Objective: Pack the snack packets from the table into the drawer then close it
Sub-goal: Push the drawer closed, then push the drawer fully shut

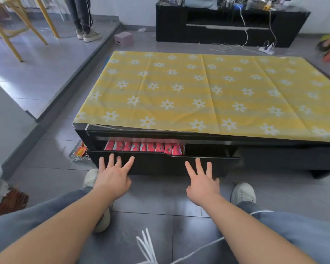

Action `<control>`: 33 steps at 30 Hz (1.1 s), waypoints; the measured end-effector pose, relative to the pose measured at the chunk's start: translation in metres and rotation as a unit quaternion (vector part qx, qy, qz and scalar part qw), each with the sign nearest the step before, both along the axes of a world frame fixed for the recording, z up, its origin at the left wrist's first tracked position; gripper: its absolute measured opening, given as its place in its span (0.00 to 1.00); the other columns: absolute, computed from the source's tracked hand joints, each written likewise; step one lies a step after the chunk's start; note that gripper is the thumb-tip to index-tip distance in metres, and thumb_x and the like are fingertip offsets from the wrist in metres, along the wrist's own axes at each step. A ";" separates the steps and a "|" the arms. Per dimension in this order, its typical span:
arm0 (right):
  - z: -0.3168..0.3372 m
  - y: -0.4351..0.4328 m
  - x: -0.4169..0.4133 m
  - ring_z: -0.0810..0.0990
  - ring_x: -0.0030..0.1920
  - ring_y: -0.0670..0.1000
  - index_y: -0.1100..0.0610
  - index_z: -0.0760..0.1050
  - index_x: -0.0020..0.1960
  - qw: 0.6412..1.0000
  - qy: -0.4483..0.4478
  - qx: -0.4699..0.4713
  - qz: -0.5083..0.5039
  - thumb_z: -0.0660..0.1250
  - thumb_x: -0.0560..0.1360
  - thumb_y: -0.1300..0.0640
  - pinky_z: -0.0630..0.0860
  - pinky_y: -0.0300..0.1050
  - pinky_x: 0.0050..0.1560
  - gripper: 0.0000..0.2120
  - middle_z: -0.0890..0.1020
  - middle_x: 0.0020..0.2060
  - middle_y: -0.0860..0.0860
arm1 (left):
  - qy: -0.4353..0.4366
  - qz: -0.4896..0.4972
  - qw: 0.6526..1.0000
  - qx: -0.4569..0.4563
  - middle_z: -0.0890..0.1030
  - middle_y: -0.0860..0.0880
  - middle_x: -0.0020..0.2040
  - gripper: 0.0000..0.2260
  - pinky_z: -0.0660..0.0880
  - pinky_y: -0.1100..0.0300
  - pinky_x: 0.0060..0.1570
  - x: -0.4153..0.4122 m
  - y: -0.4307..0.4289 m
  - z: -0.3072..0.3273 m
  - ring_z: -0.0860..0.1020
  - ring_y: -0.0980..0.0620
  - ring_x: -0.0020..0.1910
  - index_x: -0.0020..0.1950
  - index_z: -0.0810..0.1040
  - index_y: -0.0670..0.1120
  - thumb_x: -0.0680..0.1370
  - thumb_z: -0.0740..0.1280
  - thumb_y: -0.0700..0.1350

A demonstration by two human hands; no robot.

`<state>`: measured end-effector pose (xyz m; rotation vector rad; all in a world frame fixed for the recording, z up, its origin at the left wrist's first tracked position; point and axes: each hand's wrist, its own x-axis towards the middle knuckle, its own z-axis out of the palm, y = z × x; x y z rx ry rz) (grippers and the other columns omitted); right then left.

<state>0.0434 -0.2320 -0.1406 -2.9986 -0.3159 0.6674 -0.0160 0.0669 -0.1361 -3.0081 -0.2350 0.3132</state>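
Observation:
A low black table (80, 128) carries a yellow cloth with white daisies (208, 92). Its black drawer (160, 164) stands partly pulled out at the front left. Inside it a row of several red snack packets (144, 146) stands on edge. My left hand (113, 175) is spread flat, fingertips at the drawer front's upper left edge. My right hand (201, 181) is also spread, fingers against the drawer front further right. Both hands hold nothing. No packets lie on the cloth.
A glass tray (78, 152) with an orange packet sits on the floor left of the drawer. My two white shoes (243, 193) rest on the grey tiles. A black TV cabinet (227, 25) stands behind. A person's legs (83, 18) and wooden chair legs (17, 35) are far left.

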 end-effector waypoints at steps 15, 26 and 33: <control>-0.021 -0.012 0.067 0.33 0.81 0.66 0.38 0.35 0.82 0.998 0.006 0.026 0.056 0.61 0.81 0.52 0.53 0.76 0.75 0.42 0.35 0.83 0.43 | 0.000 -0.024 0.999 -0.049 0.57 0.42 0.84 0.35 0.47 0.33 0.78 0.053 0.008 -0.013 0.47 0.37 0.84 0.85 0.43 0.54 0.82 0.58 0.52; -0.016 -0.011 0.077 0.34 0.82 0.64 0.35 0.33 0.80 0.997 0.038 0.009 0.066 0.60 0.81 0.48 0.48 0.82 0.72 0.42 0.33 0.82 0.42 | 0.050 -0.040 0.997 -0.045 0.55 0.43 0.85 0.34 0.50 0.31 0.77 0.057 0.020 -0.008 0.46 0.38 0.84 0.85 0.50 0.53 0.82 0.60 0.53; 0.016 0.005 0.061 0.40 0.83 0.64 0.36 0.37 0.82 0.999 0.030 0.013 0.040 0.60 0.82 0.50 0.50 0.79 0.74 0.40 0.37 0.84 0.49 | 0.091 -0.017 0.994 -0.060 0.53 0.43 0.85 0.29 0.50 0.32 0.78 0.051 0.001 0.033 0.48 0.37 0.84 0.83 0.59 0.56 0.83 0.58 0.57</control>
